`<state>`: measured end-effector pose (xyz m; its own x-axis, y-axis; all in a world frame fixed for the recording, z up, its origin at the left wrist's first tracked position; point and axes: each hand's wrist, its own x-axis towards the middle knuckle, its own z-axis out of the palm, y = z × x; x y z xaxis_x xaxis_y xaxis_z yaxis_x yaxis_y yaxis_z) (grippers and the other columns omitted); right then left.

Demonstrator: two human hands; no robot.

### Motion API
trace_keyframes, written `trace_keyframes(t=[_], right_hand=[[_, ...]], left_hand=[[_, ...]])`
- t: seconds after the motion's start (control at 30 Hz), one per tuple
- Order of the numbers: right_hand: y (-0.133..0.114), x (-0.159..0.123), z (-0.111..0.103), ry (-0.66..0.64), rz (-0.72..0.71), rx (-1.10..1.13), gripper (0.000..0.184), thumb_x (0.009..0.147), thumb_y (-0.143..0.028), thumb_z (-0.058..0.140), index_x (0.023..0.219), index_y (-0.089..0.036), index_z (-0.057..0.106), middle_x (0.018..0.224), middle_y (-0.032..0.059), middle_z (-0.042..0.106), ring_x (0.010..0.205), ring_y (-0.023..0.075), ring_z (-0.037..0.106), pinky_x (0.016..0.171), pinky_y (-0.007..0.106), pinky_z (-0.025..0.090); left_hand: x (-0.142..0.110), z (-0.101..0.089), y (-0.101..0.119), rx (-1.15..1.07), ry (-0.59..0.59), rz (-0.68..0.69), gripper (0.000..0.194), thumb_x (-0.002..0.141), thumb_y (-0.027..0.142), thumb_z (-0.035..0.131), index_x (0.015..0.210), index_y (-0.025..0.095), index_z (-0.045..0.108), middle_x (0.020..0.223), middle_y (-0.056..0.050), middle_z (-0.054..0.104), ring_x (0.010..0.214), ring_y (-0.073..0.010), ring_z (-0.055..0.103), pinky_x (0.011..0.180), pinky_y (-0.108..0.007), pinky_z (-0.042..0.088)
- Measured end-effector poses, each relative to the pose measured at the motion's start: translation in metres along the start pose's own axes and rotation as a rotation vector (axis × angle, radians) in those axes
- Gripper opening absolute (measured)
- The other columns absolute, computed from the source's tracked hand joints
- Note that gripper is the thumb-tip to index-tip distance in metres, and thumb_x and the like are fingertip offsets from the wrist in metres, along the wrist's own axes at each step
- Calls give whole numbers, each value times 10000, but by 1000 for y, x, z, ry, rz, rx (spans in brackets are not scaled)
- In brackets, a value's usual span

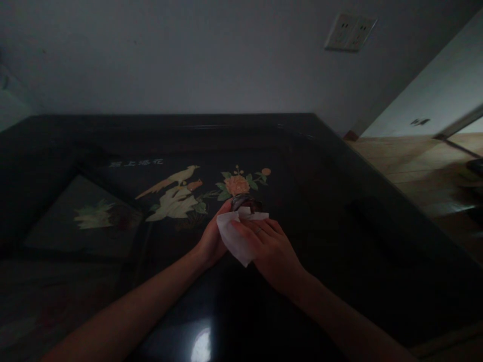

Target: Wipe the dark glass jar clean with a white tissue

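Tissue (pixel 234 240), white and creased, is gripped in the person's right hand (pixel 271 246) and pressed against a small dark object (pixel 247 202). Seen from here, the left hand (pixel 214 237) holds that object's side, fingers partly hidden, over the glossy black surface (pixel 313 201), near the pinkish flower design (pixel 237 184).

Centre frame, and it's thin white paper (pixel 234 239), creased and matt, pressed against a dark piece (pixel 241 201) with a shiny surface (glass or plastic, can't call it). Beneath, the black tabletop (pixel 320 196), mirror-smooth, throws back glare at lower centre! Up top, a matt wall (pixel 169 60); upper right, a smooth plastic socket plate (pixel 350 33).
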<state>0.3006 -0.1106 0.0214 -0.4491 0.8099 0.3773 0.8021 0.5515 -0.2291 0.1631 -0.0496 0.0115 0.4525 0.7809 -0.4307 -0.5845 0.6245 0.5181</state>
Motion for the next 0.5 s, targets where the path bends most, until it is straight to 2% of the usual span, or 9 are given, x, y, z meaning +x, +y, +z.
trace_keyframes(t=[0.13,0.2,0.37,0.5], right_hand=[[3,-1,-4,112,10,-52,352,918,-98,454,1235,-186,580,1041,58,727,961,214,634,919,400,408],[6,-1,-7,174,30,-91,336,915,-78,440,1192,-160,611,1008,68,734,956,215,633,924,400,411],[11,0,-12,299,27,-146,333,956,-104,384,1214,-93,594,1171,105,689,1082,218,593,951,374,434],[7,0,-5,264,-8,-144,354,955,-94,371,1235,-86,588,1206,102,674,1110,213,590,993,364,435]], left_hand=[[1,0,-2,-11,-38,43,311,943,288,434,1085,114,649,964,-83,725,924,-210,665,935,-325,449],[3,-1,-3,-13,-62,74,313,938,305,444,1039,109,667,950,-87,725,925,-213,658,931,-327,444],[6,-5,-5,-30,-91,146,221,904,278,514,1001,158,671,1005,-53,715,947,-186,638,932,-316,445],[4,-3,-5,0,-105,171,225,912,270,497,1006,153,666,1033,-63,704,954,-177,633,908,-289,453]])
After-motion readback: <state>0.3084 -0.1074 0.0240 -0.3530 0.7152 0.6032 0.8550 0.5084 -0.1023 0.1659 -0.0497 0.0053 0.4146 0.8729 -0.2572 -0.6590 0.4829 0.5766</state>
